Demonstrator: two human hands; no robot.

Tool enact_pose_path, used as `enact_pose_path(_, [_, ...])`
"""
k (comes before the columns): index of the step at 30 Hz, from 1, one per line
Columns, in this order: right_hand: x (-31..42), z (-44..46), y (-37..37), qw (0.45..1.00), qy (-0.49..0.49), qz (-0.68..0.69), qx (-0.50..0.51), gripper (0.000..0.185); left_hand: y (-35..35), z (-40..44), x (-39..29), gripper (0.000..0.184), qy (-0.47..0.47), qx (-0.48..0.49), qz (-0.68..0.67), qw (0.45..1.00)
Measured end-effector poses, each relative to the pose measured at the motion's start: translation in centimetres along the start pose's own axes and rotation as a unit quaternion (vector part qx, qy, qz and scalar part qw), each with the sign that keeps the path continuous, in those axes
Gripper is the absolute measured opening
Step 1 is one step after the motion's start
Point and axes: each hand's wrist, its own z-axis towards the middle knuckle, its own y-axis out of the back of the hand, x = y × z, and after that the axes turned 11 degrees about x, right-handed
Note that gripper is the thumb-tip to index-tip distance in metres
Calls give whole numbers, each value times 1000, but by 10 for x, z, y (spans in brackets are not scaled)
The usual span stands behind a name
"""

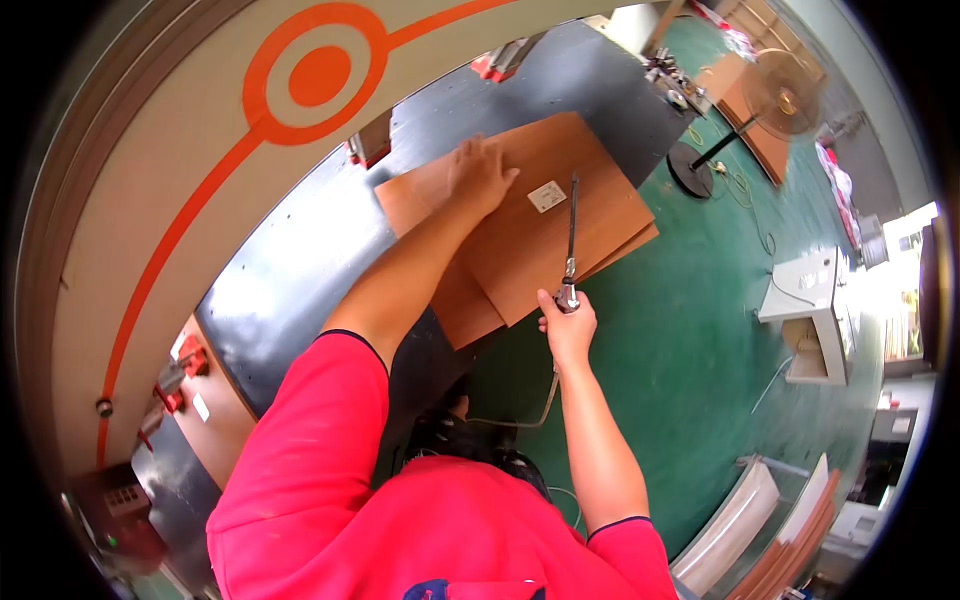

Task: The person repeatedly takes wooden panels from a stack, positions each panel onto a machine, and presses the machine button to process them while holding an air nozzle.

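My right hand (pixel 570 325) is closed round the handle of an air blow gun (pixel 571 240). Its long thin nozzle points away from me over the upper brown wood-grain panel (pixel 545 240), and a hose hangs from below my wrist. My left hand (pixel 480 175) lies on the panels near their far left edge, slightly blurred, with the thumb apart from the fingers. A small white label (pixel 547 197) sits on the upper panel, left of the nozzle. Beneath it, turned at an angle, a second panel (pixel 465 305) shows along the left.
The panels rest on a dark worktable (pixel 290 235) under a beam (pixel 190 130) with orange markings. Red-and-grey clamps (pixel 372 145) line its side. A standing fan (pixel 690 170), a white cabinet (pixel 805 290) and leaning boards (pixel 800 540) stand on the green floor (pixel 690 350).
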Motion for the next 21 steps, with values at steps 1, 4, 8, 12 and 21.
enact_pose_path(1, [3,0,1,1000,-3,-18,5,29,-5,-7,-6,49,-13,-23,30,999])
enact_pose_path(4, [-13,-6,11,998,4,36,58,26,-5,-34,-15,43,-52,5,-23,998])
enact_pose_path(8, [-17,-82,36,969,-1,116,219,24,59,-179,-57,28,84,-71,-361,926])
enact_pose_path(12, [-16,-170,37,835,-65,49,544,22,136,-439,-112,28,251,-94,-331,905])
enact_pose_path(21, [-87,-333,-110,488,-339,-243,767,38,113,-925,-333,31,740,-492,-181,421])
